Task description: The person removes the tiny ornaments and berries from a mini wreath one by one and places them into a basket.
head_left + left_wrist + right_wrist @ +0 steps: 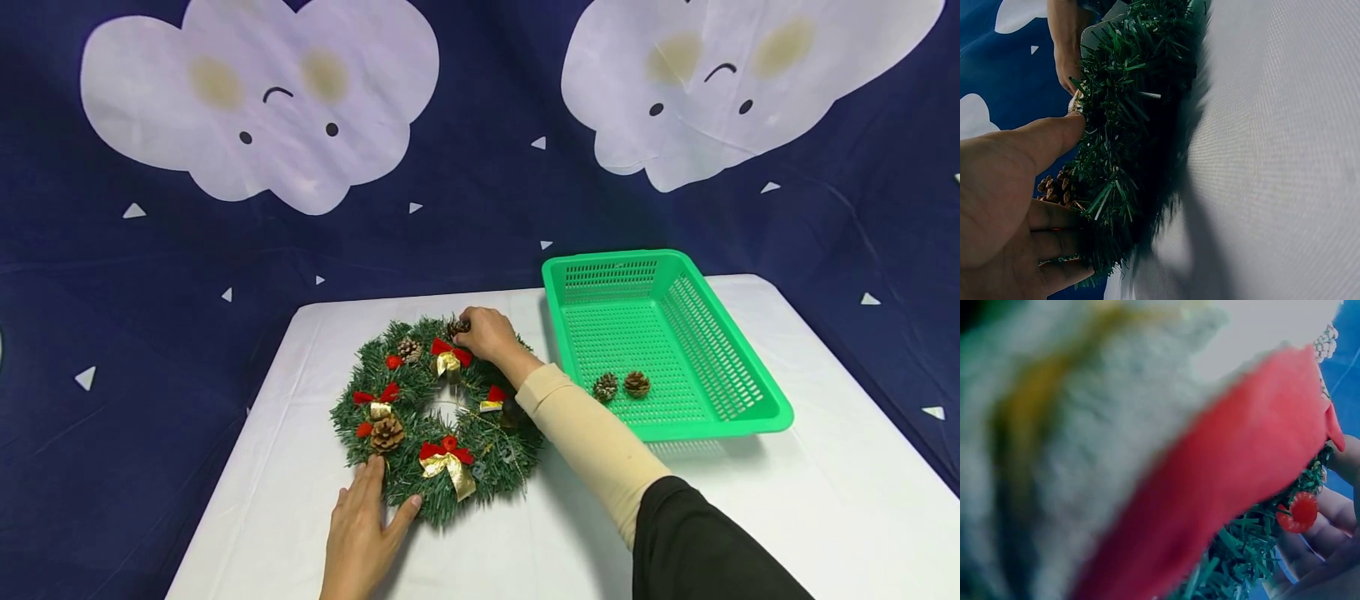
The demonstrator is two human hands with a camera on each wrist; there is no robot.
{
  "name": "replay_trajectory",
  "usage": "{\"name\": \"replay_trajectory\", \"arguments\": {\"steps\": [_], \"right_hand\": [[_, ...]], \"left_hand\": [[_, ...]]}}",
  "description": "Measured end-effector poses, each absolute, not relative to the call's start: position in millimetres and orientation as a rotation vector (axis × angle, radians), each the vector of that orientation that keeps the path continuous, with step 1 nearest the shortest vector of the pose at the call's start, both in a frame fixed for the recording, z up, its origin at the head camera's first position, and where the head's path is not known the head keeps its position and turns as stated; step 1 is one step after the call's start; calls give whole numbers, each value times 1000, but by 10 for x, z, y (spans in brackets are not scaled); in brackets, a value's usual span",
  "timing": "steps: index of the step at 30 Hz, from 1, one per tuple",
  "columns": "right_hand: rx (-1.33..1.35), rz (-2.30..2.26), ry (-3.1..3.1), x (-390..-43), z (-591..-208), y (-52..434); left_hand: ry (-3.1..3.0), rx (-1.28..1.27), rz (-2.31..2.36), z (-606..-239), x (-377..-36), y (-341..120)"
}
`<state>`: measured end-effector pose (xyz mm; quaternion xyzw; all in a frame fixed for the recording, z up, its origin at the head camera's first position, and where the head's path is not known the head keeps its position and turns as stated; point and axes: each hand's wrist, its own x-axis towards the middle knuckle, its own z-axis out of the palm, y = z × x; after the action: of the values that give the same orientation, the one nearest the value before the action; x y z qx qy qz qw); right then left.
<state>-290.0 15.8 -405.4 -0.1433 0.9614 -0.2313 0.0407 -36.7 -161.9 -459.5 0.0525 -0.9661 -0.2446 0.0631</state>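
Observation:
A green wreath (472, 467) with red and gold bows lies on the white-covered table. At its far edge my right hand (487, 333) pinches a dark pine cone (458, 327). My left hand (362, 521) touches the near left edge, fingers straight and thumb spread; in the left wrist view its thumb (1054, 140) meets the green needles (1122, 125). Beside those fingers sits a brown pine cone (387, 434), and a white-tipped one (409, 349) is farther back. In the right wrist view a red bow (1210, 469) covers much of the frame, and the pinched cone cannot be made out.
Right of the wreath stands a green perforated basket (720, 333), holding two pine cones, one white-tipped (605, 387) and one brown (637, 384). A dark blue cloth (480, 242) with clouds hangs behind the table. My right forearm crosses the basket's near left corner.

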Motion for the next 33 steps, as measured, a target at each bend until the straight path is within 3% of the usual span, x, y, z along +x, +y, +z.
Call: {"name": "replay_trajectory", "arguments": {"steps": [33], "right_hand": [[-476,-895,3029,-2806,-3898,230]], "left_hand": [[-2933,172,-760,-4601,-368,-1611]]}}
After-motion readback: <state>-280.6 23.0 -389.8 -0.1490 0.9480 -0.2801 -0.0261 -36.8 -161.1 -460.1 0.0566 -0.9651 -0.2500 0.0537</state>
